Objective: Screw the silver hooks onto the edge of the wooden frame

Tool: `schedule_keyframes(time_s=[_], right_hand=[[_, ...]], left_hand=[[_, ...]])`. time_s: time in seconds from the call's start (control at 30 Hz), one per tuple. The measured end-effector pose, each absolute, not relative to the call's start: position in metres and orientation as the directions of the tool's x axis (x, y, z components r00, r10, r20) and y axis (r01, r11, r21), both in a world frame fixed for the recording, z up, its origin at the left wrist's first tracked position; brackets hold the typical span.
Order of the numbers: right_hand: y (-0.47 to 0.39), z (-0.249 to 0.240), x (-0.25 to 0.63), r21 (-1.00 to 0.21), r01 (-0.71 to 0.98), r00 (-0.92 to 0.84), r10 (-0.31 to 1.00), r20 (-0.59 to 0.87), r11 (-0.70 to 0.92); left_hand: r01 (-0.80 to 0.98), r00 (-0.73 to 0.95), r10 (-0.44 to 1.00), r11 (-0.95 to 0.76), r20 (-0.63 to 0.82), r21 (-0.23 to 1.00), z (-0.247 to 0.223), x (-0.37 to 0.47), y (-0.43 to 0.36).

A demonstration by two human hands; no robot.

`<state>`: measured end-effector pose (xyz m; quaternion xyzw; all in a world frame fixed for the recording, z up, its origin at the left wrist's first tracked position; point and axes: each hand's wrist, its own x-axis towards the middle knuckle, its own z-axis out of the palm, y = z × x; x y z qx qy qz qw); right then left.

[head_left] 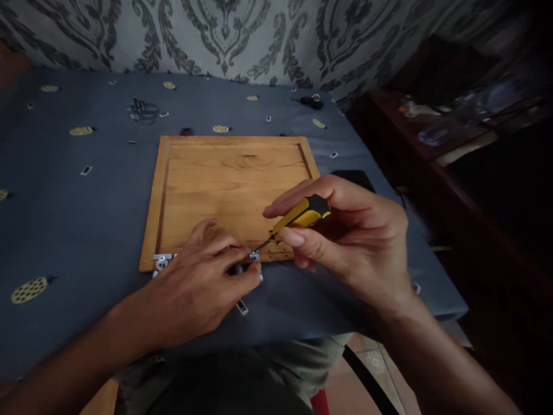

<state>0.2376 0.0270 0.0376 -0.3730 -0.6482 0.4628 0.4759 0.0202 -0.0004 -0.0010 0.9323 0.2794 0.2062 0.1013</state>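
Note:
A yellow-and-black screwdriver [298, 218] is held between the thumb and fingers of my right hand [367, 236]. It slants down to the left, and its tip meets a small silver metal fitting [254, 255] on the near edge of a framed wooden panel [233, 184]. My left hand [207, 276] lies over that edge, its thumb and index finger pinching the fitting and hiding part of it. To the left, a second metal fitting [161, 263] shows at the panel's near left corner. Small dark holes dot the edge right of the screwdriver tip.
A blue patterned cloth [108, 207] covers the table. Toward the back lie a dark bundle [142, 109] and a black object with a ring [311, 102]. A dark flat object [354, 178] sits behind my right hand. Dark furniture [415, 132] with clutter stands at right.

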Motion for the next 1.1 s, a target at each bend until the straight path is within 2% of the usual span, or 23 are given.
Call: schedule_keyframes(time_s=[0.17, 0.33, 0.43, 0.57, 0.73, 0.87, 1.1], right_hand=[[0.03, 0.037, 0.237, -0.973, -0.007, -0.238, 0.945, 0.224, 0.229], [0.029, 0.038, 0.241, -0.986, -0.056, -0.334, 0.927, 0.168, 0.158], [0.027, 0.038, 0.241, -0.981, -0.06, -0.333, 0.923, 0.193, 0.184], [0.03, 0.035, 0.237, -0.969, -0.033, -0.244, 0.939, 0.243, 0.243], [0.034, 0.037, 0.236, -0.976, -0.129, -0.309, 0.928, 0.208, 0.176], [0.032, 0.041, 0.24, -0.983, -0.127, -0.368, 0.914, 0.173, 0.135], [0.035, 0.038, 0.231, -0.966, -0.19, -0.266, 0.938, 0.224, 0.177]], left_hand=[[0.493, 0.752, 0.569, -0.821, 0.334, 0.289, -0.002, 0.021, 0.0], [0.497, 0.763, 0.572, -0.817, 0.302, 0.292, -0.001, 0.019, -0.001], [0.496, 0.765, 0.568, -0.82, 0.303, 0.285, -0.001, 0.019, -0.001], [0.496, 0.763, 0.565, -0.823, 0.315, 0.275, -0.003, 0.02, -0.001], [0.482, 0.769, 0.552, -0.832, 0.321, 0.277, -0.001, 0.02, 0.0], [0.489, 0.776, 0.551, -0.833, 0.309, 0.259, 0.0, 0.019, -0.001], [0.482, 0.777, 0.548, -0.834, 0.31, 0.267, -0.001, 0.019, 0.001]])
